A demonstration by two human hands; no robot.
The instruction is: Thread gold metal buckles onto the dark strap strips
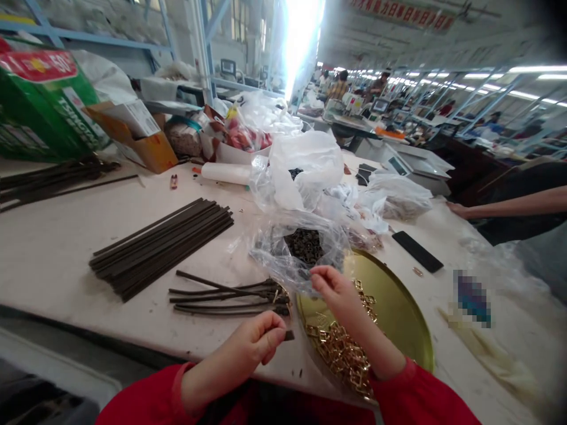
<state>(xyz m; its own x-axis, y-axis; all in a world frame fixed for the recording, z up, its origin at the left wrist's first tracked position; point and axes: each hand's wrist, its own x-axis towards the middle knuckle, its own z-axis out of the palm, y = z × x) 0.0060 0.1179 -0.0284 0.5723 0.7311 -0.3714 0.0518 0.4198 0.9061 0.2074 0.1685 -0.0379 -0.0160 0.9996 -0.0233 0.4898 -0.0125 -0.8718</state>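
My left hand (266, 337) is closed around a dark strap (289, 336), whose short end sticks out past the thumb. Just behind it lies a small bunch of dark straps (221, 298) with metal bits near their right ends. Over the near edge of a clear plastic bag (270, 254) is my right hand (333, 288), thumb and fingers pinched together; anything between them is too small to make out. Small dark pieces (305, 245) fill the bag. Beneath my right forearm, a round gold tray (405, 307) bears a heap of gold metal buckles (343, 348).
A stack of flat dark strips (162, 248) lies to the left. White plastic bags (305, 165), a white roll (225, 173) and an open carton (133, 139) stand behind. On the right are a black phone-like slab (417, 251) and another person's arm (514, 205).
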